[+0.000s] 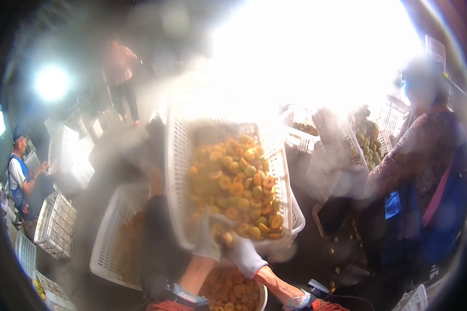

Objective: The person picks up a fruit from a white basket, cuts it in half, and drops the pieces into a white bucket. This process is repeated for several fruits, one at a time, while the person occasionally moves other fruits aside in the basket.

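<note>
My left hand (208, 239) and my right hand (245, 255), both in pale gloves, meet at the near edge of a white plastic crate (176, 179). Between their closed fingers is a small orange-yellow apricot (227, 238); haze blurs the exact grip. The crate holds many apricots (237, 187), some whole and others halved with hollow centres. Below my wrists stands a white bucket (263, 299) with orange apricot halves (232, 291) inside.
Left of my legs sits another white crate (105, 236) with orange contents. A co-worker (425, 171) in a blue apron is at the right, near a crate of greenish fruit (369, 142). Other people and stacked crates (57, 225) are at left. Glare hides the back.
</note>
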Motion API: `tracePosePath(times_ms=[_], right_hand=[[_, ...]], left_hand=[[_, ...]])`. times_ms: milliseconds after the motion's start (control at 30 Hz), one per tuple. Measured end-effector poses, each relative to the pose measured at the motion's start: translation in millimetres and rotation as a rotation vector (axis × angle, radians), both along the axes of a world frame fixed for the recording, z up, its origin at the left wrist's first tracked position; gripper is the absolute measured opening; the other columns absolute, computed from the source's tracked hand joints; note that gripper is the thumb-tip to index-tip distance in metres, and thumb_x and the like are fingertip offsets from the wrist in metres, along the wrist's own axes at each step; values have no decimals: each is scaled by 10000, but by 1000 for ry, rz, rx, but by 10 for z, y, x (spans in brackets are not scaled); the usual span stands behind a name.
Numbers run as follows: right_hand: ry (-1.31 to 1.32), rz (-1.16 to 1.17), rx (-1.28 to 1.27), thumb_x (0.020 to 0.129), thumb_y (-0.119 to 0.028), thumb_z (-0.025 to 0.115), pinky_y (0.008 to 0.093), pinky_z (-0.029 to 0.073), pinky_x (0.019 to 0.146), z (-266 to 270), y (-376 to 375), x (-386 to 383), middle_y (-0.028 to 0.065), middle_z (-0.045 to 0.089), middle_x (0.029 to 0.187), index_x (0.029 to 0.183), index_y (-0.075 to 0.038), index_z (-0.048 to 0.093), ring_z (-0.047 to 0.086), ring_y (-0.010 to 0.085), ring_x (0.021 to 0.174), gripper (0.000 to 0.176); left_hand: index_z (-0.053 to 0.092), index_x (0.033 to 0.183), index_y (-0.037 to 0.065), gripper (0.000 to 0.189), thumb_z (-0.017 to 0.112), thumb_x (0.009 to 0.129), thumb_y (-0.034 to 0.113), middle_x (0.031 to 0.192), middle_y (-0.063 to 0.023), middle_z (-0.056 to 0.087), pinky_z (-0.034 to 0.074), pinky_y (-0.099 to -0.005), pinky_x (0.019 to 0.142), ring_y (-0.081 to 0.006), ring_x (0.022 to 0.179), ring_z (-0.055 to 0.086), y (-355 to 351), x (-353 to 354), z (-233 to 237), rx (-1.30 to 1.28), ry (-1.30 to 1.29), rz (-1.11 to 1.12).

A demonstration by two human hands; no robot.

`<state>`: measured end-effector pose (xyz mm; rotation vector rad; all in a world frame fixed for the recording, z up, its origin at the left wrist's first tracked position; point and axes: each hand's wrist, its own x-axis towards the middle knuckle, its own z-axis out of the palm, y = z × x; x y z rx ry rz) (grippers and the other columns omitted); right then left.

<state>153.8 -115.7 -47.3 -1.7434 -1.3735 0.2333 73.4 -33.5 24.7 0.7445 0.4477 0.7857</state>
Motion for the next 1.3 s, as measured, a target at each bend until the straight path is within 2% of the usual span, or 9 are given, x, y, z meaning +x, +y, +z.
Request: tracePosePath(times_ms=[100, 200, 300, 467, 633, 733, 967, 1033, 1300], right_hand=[[-105, -73, -200, 830, -156, 573, 466, 487, 573, 339, -135, 92, 199, 630, 724, 1029, -56, 527, 629, 377, 682, 227], [-255, -147, -43, 820, -159, 585, 480, 469, 524, 345, -191, 81, 188, 624, 669, 1124, -86, 496, 621, 373, 613, 325], [-127, -56, -129, 718, -162, 651, 488, 485, 582, 473, -160, -125, 197, 623, 722, 1110, -27, 459, 617, 401, 665, 456], [-69, -257, 81, 800, -71, 605, 471, 451, 514, 214, 32, -354, 214, 604, 681, 1011, -37, 492, 620, 397, 681, 242], [-68, -244, 118, 834, -4, 560, 437, 446, 501, 328, 102, -435, 207, 595, 668, 979, -3, 490, 619, 380, 659, 161], [-13, -227, 132, 861, -4, 540, 414, 432, 487, 299, 145, -438, 180, 584, 645, 979, 5, 484, 610, 347, 592, 130], [221, -311, 137, 855, 56, 484, 406, 430, 539, 546, 91, -464, 222, 578, 699, 999, 11, 483, 603, 385, 675, 151], [243, -296, 212, 850, 65, 475, 402, 432, 551, 541, 87, -450, 226, 578, 703, 998, 10, 484, 600, 395, 695, 159], [207, -361, 161, 830, 49, 506, 401, 428, 539, 372, 111, -431, 199, 561, 668, 1011, 13, 478, 590, 403, 667, 187]], left_hand=[[537, 1111, 17, 320, 607, 890, 237, 960, -88, 624, 517, -290, 791, -216, 926, 612, 96, -80, -157, 1238, 285, 139], [423, 1253, 13, 489, 652, 827, 83, 1059, -74, 588, 468, -289, 904, -195, 1036, 560, 35, -243, 128, 1445, 613, 88], [417, 1238, 12, 549, 682, 756, 18, 1014, -59, 594, 417, -307, 975, -183, 1031, 558, 104, -211, -128, 646, 297, -137], [412, 1226, 38, 525, 650, 761, -14, 961, -40, 600, 464, -325, 919, -165, 1011, 560, 158, -139, -360, 630, -46, 58], [362, 1276, 56, 474, 569, 853, -4, 1047, -72, 562, 499, -340, 882, -175, 1002, 559, 314, -113, -204, -252, -240, -99], [322, 1345, 76, 485, 500, 900, 3, 1117, -85, 521, 508, -327, 867, -185, 1014, 558, 180, -31, -399, 332, -433, 48], [189, 1450, 117, 725, 459, 835, -155, 1173, -99, 464, 462, -344, 952, -215, 1047, 549, 249, -33, -266, 22, -254, -139], [212, 1429, 100, 675, 487, 849, -110, 1096, -93, 507, 451, -332, 953, -203, 1002, 553, 103, 25, -300, 550, -175, 81], [282, 1377, 61, 665, 595, 801, -49, 898, -65, 567, 478, -316, 876, -189, 905, 567, 94, 36, -9, 80, -68, 56]])
